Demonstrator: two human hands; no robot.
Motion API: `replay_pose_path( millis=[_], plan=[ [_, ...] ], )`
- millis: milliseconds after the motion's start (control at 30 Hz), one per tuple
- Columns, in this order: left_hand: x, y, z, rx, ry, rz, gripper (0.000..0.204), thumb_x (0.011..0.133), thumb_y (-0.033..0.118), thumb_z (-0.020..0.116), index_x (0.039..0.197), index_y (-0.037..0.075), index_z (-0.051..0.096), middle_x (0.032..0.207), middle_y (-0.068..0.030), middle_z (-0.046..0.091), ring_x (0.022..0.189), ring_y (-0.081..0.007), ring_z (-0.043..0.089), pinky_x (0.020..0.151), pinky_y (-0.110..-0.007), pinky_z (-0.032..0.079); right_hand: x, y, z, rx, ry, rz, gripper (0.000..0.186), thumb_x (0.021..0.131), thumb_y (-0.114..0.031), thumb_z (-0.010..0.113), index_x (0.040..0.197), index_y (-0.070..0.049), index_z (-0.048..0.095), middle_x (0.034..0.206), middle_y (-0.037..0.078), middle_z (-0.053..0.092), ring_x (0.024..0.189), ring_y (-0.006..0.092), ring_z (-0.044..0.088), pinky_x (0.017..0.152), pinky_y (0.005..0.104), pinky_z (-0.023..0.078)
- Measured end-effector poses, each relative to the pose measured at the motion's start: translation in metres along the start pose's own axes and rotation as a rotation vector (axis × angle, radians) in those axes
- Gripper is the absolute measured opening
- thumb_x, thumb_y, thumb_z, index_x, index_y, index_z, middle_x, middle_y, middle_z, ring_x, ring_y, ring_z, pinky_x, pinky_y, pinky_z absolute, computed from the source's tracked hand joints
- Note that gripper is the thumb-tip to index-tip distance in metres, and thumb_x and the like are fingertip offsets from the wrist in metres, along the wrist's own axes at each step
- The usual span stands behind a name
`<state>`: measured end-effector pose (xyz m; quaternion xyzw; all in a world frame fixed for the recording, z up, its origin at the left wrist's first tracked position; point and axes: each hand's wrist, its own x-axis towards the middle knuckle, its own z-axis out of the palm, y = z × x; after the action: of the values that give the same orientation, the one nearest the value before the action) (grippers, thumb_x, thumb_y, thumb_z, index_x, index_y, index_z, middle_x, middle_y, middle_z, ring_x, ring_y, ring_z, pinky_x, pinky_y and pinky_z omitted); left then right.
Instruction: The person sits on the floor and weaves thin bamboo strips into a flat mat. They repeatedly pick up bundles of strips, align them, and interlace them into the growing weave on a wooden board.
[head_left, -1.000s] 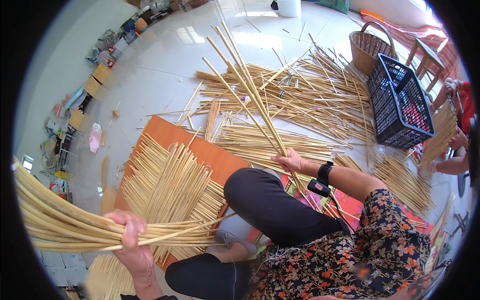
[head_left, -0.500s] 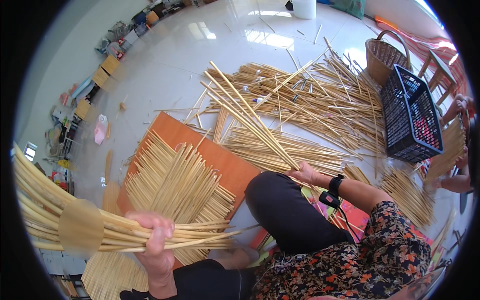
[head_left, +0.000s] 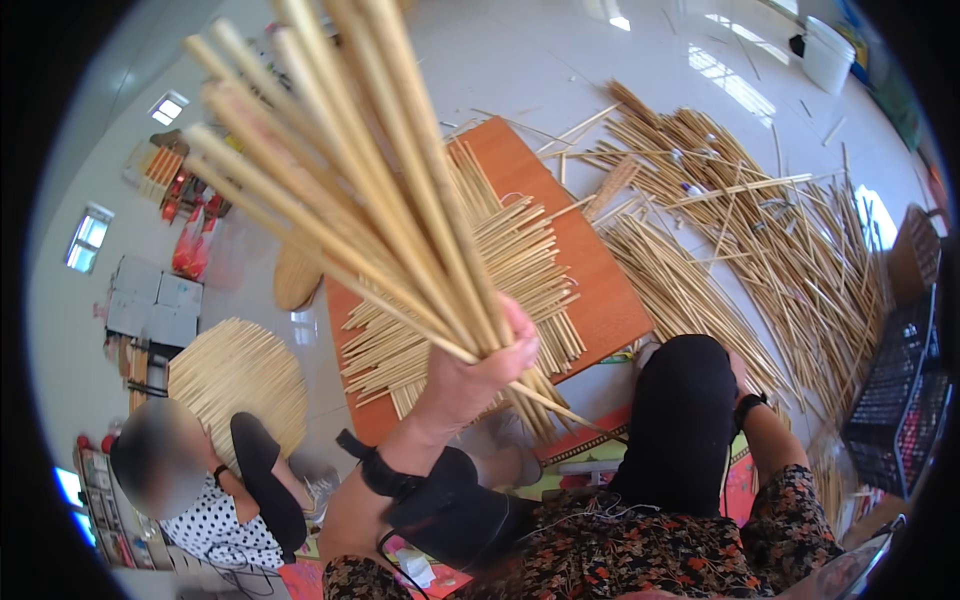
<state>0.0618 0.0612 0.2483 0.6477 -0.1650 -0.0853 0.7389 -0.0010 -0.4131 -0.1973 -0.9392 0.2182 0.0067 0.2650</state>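
Observation:
My left hand (head_left: 487, 362) is closed around the lower part of a thick bundle of dry pale-yellow stalks (head_left: 385, 200). The bundle tilts up and to the left, its far ends spreading close to the view. Beneath it lies an orange-brown board (head_left: 590, 265), with stalks crossed in layers into a mat (head_left: 510, 270) on top. My right hand (head_left: 738, 372) is down beside my raised right knee. Its fingers are mostly hidden behind the knee, so what it holds cannot be seen.
Long heaps of loose stalks (head_left: 770, 235) cover the floor on the right, near a dark plastic crate (head_left: 895, 385). At lower left another person (head_left: 225, 510) sits by a round stalk mat (head_left: 245, 370). A white bucket (head_left: 827, 55) stands at the far right.
The view has swung left, bringing the other person in. My left hand has raised its bundle from lying sideways to pointing upward. My right hand, earlier holding several stalks, has dropped behind the knee.

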Motion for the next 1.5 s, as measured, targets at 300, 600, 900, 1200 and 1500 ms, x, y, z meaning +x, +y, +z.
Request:
replay_pose_path(
  millis=[300, 600, 900, 1200, 1500],
  plan=[
    [-0.014, -0.058, -0.004, 0.073, -0.136, -0.101, 0.011, 0.085, 0.000, 0.072, 0.088, 0.005, 0.063, 0.082, 0.0007, 0.062, 0.074, -0.0084, 0.058, 0.066, -0.027, 0.051, 0.091, -0.181, -0.167, 0.426, -0.157, -0.403, 0.062, 0.087, -0.027, 0.080, 0.136, 0.005, 0.058, 0.127, 0.020, 0.068, 0.120, 0.0277, 0.065, 0.102, 0.0406, 0.051],
    [-0.028, -0.093, 0.010, 0.056, -0.238, -0.210, 0.018, 0.087, 0.012, 0.080, 0.100, 0.007, 0.069, 0.088, 0.0022, 0.068, 0.080, -0.0090, 0.065, 0.072, -0.027, 0.053, -0.077, -0.474, -0.264, 0.926, -0.992, -0.902, 0.097, 0.073, -0.037, 0.092, 0.151, 0.000, 0.046, 0.142, 0.018, 0.060, 0.132, 0.0293, 0.057, 0.118, 0.0430, 0.042],
    [-0.032, -0.134, -0.013, 0.175, -0.250, -0.148, 0.019, 0.089, 0.015, 0.081, 0.102, 0.008, 0.070, 0.095, 0.0013, 0.069, 0.089, -0.0090, 0.064, 0.079, -0.026, 0.054, -0.095, -0.480, -0.174, 0.769, -0.932, -0.888, 0.065, 0.074, -0.034, 0.089, 0.125, -0.002, 0.066, 0.111, 0.010, 0.072, 0.104, 0.0200, 0.069, 0.101, 0.0350, 0.054],
    [-0.026, -0.140, -0.003, 0.245, -0.080, -0.003, 0.035, 0.081, 0.024, 0.091, 0.100, 0.006, 0.069, 0.091, 0.0006, 0.069, 0.085, -0.0105, 0.066, 0.074, -0.028, 0.055, -0.098, -0.470, -0.164, 0.907, -0.695, -0.844, 0.043, 0.075, -0.026, 0.087, 0.109, -0.003, 0.072, 0.091, 0.004, 0.073, 0.087, 0.0111, 0.069, 0.086, 0.0287, 0.056],
    [-0.024, -0.151, -0.015, 0.205, -0.049, -0.018, 0.055, 0.079, 0.027, 0.092, 0.120, 0.002, 0.065, 0.108, -0.0059, 0.071, 0.102, -0.0173, 0.068, 0.087, -0.033, 0.058, -0.103, -0.463, -0.160, 0.912, -0.672, -0.928, 0.050, 0.074, -0.031, 0.089, 0.110, -0.001, 0.071, 0.093, 0.006, 0.073, 0.090, 0.0134, 0.069, 0.085, 0.0303, 0.056]
  ],
)
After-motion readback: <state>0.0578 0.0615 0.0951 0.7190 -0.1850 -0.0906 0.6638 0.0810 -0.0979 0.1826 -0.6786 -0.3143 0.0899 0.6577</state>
